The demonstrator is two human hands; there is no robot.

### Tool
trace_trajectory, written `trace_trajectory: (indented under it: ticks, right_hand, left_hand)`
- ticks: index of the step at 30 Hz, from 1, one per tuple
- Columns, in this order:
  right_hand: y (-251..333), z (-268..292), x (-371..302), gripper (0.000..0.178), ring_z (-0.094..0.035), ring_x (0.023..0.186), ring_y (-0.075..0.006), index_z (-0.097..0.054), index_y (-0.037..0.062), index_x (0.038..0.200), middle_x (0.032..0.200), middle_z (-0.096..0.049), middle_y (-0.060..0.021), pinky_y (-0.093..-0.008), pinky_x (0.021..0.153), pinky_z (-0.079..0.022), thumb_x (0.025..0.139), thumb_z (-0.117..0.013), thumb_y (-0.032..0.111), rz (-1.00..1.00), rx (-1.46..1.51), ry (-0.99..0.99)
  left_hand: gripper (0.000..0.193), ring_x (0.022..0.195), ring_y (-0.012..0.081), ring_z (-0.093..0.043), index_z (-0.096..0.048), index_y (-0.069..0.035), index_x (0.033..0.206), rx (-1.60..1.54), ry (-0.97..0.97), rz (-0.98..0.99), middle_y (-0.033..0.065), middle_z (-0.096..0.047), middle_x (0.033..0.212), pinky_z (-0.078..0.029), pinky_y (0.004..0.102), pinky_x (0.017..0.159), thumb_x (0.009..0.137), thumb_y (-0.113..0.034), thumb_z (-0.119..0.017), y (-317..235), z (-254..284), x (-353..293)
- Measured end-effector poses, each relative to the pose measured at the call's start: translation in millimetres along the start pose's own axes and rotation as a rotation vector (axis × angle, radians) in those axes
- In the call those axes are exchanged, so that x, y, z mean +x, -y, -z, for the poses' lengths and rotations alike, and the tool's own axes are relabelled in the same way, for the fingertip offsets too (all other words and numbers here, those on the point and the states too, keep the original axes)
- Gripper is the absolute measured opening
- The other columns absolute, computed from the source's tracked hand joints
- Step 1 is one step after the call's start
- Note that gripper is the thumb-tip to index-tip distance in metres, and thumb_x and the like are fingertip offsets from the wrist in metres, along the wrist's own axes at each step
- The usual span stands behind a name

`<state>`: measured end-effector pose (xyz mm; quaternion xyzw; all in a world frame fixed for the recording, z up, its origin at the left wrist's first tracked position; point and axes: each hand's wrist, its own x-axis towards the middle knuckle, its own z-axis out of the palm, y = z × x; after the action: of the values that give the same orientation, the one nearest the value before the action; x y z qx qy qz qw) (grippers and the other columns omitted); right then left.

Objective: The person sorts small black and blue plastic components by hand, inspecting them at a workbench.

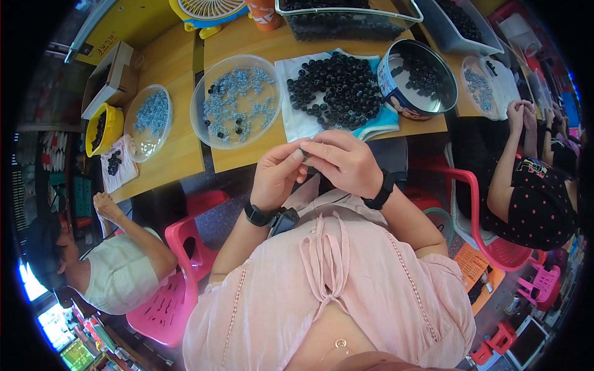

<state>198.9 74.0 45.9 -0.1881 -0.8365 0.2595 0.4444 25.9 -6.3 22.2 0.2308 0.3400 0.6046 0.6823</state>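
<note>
Small dark piece (305, 154) at the fingertips

The left hand (276, 176) and right hand (348, 162) come together, fingertips pinched on the piece, mostly hidden, near the table (427, 126) edge. Beyond lie black beads (334, 86) on a cloth (294, 128), between a clear dish (196, 104) of blue bits (247, 86) and a round tin (396, 102).

Even, bright indoor light | white glare lower left | fisheye-bent edges | black corners

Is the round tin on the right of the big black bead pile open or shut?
Open. No lid covers the tin, and loose black beads show inside.
</note>
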Motion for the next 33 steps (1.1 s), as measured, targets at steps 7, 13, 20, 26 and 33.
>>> trace_trajectory:
  ticks: [7,13,20,26,33]
  right_hand:
    - [2.7,5.1,2.5,0.033,-0.062,0.086,-0.0243,-0.072,0.0078,0.106,0.097,-0.062,-0.0077,-0.0315,0.071,-0.052,0.075,-0.073,-0.003,-0.068,0.16,0.036]
    - [-1.5,8.8,3.5,0.031,-0.06,0.095,-0.0244,-0.071,0.0066,0.106,0.107,-0.063,-0.0088,-0.0313,0.078,-0.05,0.078,-0.072,-0.005,-0.025,0.274,0.179]
    - [-20.9,23.0,16.7,0.018,-0.065,0.087,-0.024,-0.071,0.001,0.103,0.095,-0.068,-0.0132,-0.0308,0.074,-0.051,0.085,-0.068,0.001,-0.287,0.15,0.232]
    - [-67.5,35.6,18.0,0.008,-0.065,0.08,-0.0267,-0.072,0.0056,0.091,0.084,-0.065,-0.0099,-0.034,0.071,-0.052,0.085,-0.066,0.007,-0.341,-0.269,0.197]
    - [-80.4,22.2,28.3,0.014,-0.064,0.084,-0.0283,-0.071,0.0098,0.099,0.093,-0.063,-0.0089,-0.035,0.072,-0.052,0.085,-0.067,0.011,-0.284,-0.318,0.301]
  left_hand:
    - [0.028,0.075,0.0085,-0.059,-0.064,0.0,0.122,-0.02,0.137,0.102,0.003,-0.065,0.09,-0.049,0.0226,0.066,0.1,-0.016,-0.056,-3.9,10.9,-5.5]
    - [0.027,0.077,0.0089,-0.06,-0.063,-0.001,0.121,0.005,0.239,0.108,0.0032,-0.065,0.094,-0.051,0.0241,0.067,0.1,-0.016,-0.058,-6.1,14.0,-7.3]
    - [0.026,0.074,0.009,-0.058,-0.062,0.0,0.118,0.063,0.091,0.107,0.0074,-0.065,0.103,-0.049,0.023,0.062,0.1,-0.017,-0.057,-1.3,20.1,-0.3]
    - [0.023,0.073,0.0084,-0.058,-0.062,0.0,0.118,0.08,0.016,0.067,0.0082,-0.066,0.104,-0.05,0.0222,0.063,0.098,-0.011,-0.059,-4.6,27.9,-2.3]
    - [0.024,0.074,0.0066,-0.059,-0.064,-0.001,0.118,0.102,-0.034,0.078,0.0076,-0.069,0.103,-0.05,0.0211,0.065,0.096,-0.01,-0.061,-2.2,34.5,-3.5]
